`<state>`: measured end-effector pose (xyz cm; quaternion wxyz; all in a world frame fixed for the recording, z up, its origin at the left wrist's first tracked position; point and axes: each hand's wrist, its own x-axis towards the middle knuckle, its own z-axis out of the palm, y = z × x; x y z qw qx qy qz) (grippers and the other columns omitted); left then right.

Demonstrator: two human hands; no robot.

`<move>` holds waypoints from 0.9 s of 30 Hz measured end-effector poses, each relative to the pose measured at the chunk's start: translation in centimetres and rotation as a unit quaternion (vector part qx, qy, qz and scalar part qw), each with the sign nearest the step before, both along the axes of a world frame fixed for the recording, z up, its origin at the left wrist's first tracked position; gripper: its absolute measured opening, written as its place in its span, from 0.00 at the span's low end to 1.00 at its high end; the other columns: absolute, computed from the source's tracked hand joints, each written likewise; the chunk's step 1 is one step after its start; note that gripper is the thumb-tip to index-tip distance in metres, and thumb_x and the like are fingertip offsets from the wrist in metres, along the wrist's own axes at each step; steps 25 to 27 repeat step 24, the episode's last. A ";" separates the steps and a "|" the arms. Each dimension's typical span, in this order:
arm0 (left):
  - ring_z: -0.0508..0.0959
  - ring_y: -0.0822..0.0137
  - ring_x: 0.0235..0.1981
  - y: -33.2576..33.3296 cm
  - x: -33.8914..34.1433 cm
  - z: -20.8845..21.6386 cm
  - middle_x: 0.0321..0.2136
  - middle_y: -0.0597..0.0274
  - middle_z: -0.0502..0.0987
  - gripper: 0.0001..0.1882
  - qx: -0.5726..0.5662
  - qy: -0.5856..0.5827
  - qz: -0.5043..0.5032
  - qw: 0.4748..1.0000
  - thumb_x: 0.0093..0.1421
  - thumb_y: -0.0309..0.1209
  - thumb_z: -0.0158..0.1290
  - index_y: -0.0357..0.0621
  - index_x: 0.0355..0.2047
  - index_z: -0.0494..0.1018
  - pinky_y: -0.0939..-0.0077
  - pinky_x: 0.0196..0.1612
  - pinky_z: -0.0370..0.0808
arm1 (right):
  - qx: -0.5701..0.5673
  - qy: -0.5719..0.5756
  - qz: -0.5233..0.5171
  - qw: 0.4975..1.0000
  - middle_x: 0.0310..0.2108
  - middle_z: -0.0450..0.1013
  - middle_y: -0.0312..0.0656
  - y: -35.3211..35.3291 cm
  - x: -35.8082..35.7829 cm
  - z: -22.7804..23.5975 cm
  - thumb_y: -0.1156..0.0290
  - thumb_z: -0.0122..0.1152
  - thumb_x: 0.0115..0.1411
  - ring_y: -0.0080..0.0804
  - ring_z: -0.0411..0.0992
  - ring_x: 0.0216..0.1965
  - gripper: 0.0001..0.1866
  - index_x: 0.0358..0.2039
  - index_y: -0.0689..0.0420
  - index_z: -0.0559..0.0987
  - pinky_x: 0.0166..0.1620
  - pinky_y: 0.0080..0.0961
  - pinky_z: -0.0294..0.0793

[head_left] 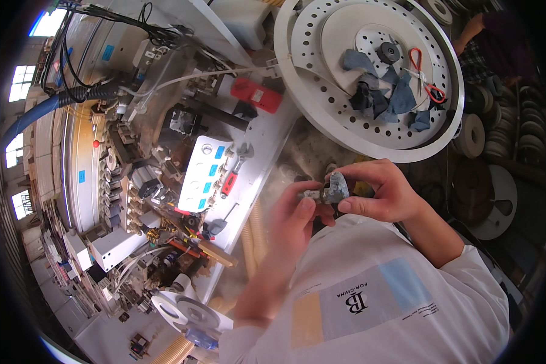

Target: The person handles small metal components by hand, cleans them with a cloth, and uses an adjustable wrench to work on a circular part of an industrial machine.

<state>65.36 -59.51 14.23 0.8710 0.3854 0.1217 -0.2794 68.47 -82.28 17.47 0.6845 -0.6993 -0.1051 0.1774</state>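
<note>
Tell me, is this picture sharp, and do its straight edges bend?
Head view: both hands, left hand and right hand, and the small grey part look fairly sharp; edges curve strongly toward the dark rim; the windows are overexposed.

- Grey rag [337, 187]: small, crumpled, dusty blue-grey cloth, bunched into a lump.
- Metal piece [309, 194]: short, dull grey, lying roughly level, its right end touching the rag.
- Both held off the desk, in front of the chest.
</note>
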 end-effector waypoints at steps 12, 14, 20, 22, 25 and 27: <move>0.82 0.62 0.39 -1.9 -1.2 -0.8 0.42 0.50 0.81 0.18 -0.067 0.041 -0.004 0.997 0.74 0.35 0.46 0.35 0.56 0.69 0.65 0.45 0.79 | 0.137 0.220 -0.121 0.958 0.31 0.78 0.34 0.5 -2.1 -2.9 0.60 0.57 0.72 0.19 0.74 0.30 0.18 0.46 0.66 0.82 0.35 0.19 0.74; 0.81 0.61 0.39 -2.2 -1.6 -1.1 0.43 0.50 0.81 0.17 -0.084 0.059 0.012 0.995 0.75 0.35 0.44 0.37 0.56 0.69 0.65 0.44 0.79 | 0.151 0.218 -0.100 0.959 0.33 0.77 0.34 0.4 -2.1 -2.6 0.59 0.57 0.73 0.19 0.74 0.33 0.20 0.46 0.65 0.82 0.37 0.20 0.74; 0.81 0.61 0.39 -2.5 -2.7 -2.4 0.44 0.54 0.80 0.16 -0.089 0.115 0.069 0.987 0.75 0.36 0.43 0.40 0.56 0.70 0.65 0.45 0.78 | 0.136 0.116 -0.049 0.983 0.41 0.78 0.37 0.9 -2.8 -4.0 0.64 0.66 0.67 0.25 0.74 0.43 0.18 0.52 0.63 0.80 0.46 0.27 0.74; 0.81 0.61 0.41 -2.4 -3.2 -3.8 0.45 0.55 0.80 0.17 -0.033 0.094 0.087 0.991 0.75 0.37 0.44 0.40 0.55 0.70 0.65 0.47 0.78 | 0.028 -0.013 0.011 0.999 0.43 0.79 0.39 0.8 -2.2 -5.3 0.66 0.69 0.63 0.31 0.75 0.45 0.20 0.53 0.61 0.79 0.49 0.29 0.74; 0.81 0.61 0.42 -1.1 -4.3 -5.2 0.46 0.56 0.80 0.17 0.028 0.067 0.101 0.992 0.75 0.39 0.45 0.40 0.55 0.70 0.65 0.48 0.78 | -0.005 -0.068 0.051 0.996 0.44 0.79 0.39 1.8 -2.1 -7.3 0.66 0.71 0.62 0.34 0.75 0.46 0.22 0.54 0.60 0.79 0.51 0.31 0.73; 0.81 0.61 0.42 -1.1 -4.3 -5.2 0.46 0.56 0.80 0.17 0.028 0.067 0.101 0.992 0.75 0.39 0.45 0.40 0.55 0.70 0.65 0.48 0.78 | -0.005 -0.068 0.051 0.996 0.44 0.79 0.39 1.8 -2.1 -7.3 0.66 0.71 0.62 0.34 0.75 0.46 0.22 0.54 0.60 0.79 0.51 0.31 0.73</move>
